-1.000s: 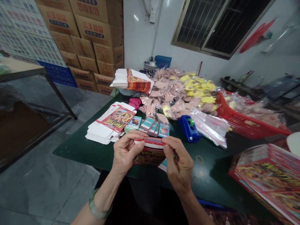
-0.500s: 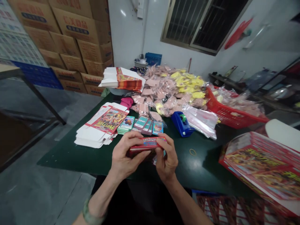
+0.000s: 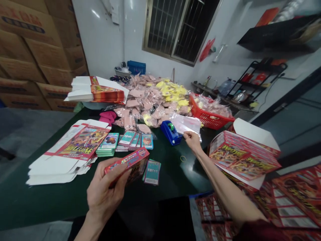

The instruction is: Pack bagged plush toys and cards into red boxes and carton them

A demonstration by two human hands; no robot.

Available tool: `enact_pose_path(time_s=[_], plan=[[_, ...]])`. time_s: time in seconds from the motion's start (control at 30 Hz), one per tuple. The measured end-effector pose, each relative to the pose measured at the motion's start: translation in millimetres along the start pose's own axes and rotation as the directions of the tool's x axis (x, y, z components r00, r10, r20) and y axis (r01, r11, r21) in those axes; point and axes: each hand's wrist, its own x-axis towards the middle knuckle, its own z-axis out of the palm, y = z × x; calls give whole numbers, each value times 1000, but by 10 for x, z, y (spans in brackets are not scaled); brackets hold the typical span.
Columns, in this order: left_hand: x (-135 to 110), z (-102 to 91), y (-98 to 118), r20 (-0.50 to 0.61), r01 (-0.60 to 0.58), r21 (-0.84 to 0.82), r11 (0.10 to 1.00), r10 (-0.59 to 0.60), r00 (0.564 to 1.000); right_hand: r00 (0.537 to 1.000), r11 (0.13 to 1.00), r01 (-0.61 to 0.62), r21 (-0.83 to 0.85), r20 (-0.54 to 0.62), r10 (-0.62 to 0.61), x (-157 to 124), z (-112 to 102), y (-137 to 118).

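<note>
The red card box (image 3: 135, 160) is located forward-left of the blue tape dispenser (image 3: 171, 133), on the near side, above the green table (image 3: 173, 177). The left hand (image 3: 107, 189) grips it — thumb on the near side, fingers across the printed upper face — with the box tilted, its right end raised. The right hand (image 3: 193, 142) is positioned just beside the dispenser's right end, fingers curled in toward the thumb; whether a strip of tape is pinched there cannot be determined. A small pile of teal cards (image 3: 151, 172) lies in front of the dispenser, slightly left; a rubber band (image 3: 185, 161) lies in front, slightly right. Left of the dispenser are card stacks (image 3: 129, 139) and, farther left, flat cartons (image 3: 85, 142). Clear plastic sleeves (image 3: 187, 124) lie directly behind it to the right. Farther behind is a heap of bagged pink and yellow items (image 3: 150, 100); the red basket (image 3: 210, 118) stands behind-right. To the right — well apart from the dispenser — an open display carton holds upright red boxes (image 3: 233, 150).
</note>
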Motion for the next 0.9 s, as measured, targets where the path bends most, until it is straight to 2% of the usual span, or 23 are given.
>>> enact_pose_path(time_s=[0.07,0.17,0.27,0.37,0.5,0.7,0.8,0.9], plan=[[-21,10,-18,-3,-2,-6,1000,2,1000,990,994,-92,-64,105,98,148,-9,28],[-63,27,-51,-38,11,-11,1000,-11,999,941,964,-224,-141,226,251,244,41,-1],[-96,44,-77,-55,-8,2,1000,8,998,895,929,-334,-161,256,366,295,98,-48],[-96,55,-83,-56,-20,-24,1000,18,998,867,897,-426,-116,233,441,326,156,-75],[-68,57,-69,-53,-11,-60,998,8,999,872,883,-469,26,171,459,292,218,-61],[-93,54,-80,-77,27,-114,993,-36,996,922,886,-388,252,105,374,5,183,167],[-117,57,-77,-90,53,-143,988,-66,994,930,889,-369,272,102,354,-128,217,339],[-110,57,-54,-120,67,-160,985,-87,989,929,903,-369,222,92,357,-153,308,441]])
